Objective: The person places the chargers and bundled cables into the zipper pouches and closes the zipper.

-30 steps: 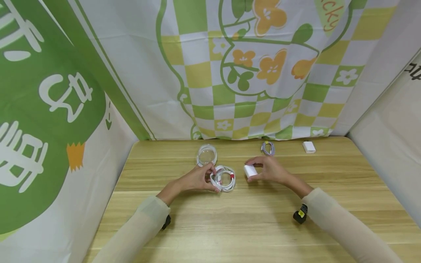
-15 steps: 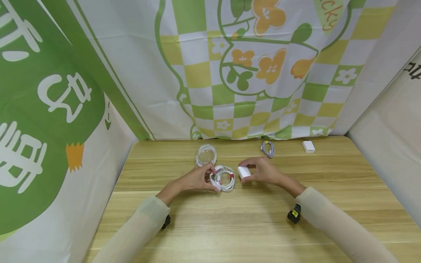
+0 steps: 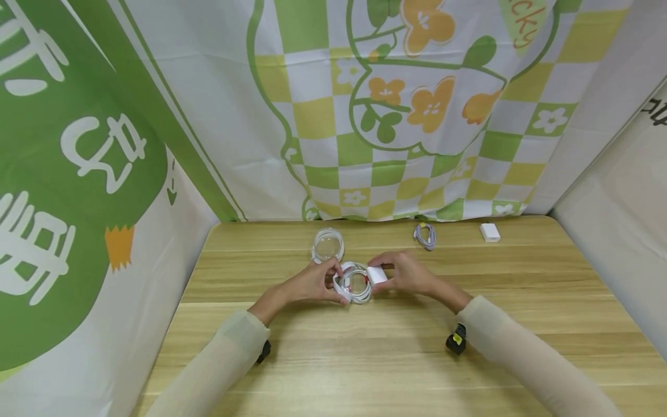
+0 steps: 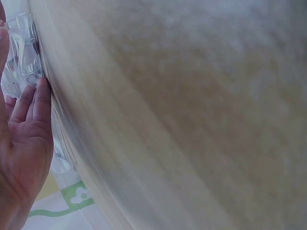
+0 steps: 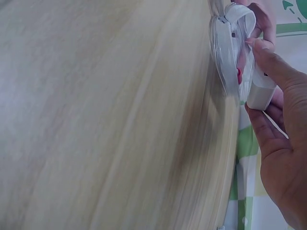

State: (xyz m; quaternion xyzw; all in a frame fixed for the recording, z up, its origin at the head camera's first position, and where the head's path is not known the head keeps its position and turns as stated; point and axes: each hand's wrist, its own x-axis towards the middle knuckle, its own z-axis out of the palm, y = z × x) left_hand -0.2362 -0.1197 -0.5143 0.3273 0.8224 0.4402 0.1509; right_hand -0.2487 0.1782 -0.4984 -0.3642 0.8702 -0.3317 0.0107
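Observation:
My left hand (image 3: 311, 284) holds the left side of a coiled white charging cable (image 3: 359, 299) between thumb and fingers, low over the wooden table. A red tie marks the right side of that coil. From the right, my right hand (image 3: 410, 274) pinches a white charger plug (image 3: 377, 275) between thumb and fingers. The plug overlaps the coil's right edge in the head view. In the right wrist view the charger plug (image 5: 261, 94) sits close beside the coil (image 5: 222, 55); whether they touch I cannot tell. The left wrist view catches only part of the coil (image 4: 29, 57) at the fingertips.
Behind my left hand lies another coiled white cable (image 3: 315, 248). A small purple cable (image 3: 431, 238) with a yellow tie and a second white charger plug (image 3: 490, 232) lie along the back of the table (image 3: 333, 359). Printed cloth hangs behind the table.
My right hand has moved left with the charger plug, from a gap beside the coil to its right edge. The left hand and its coil have stayed in place.

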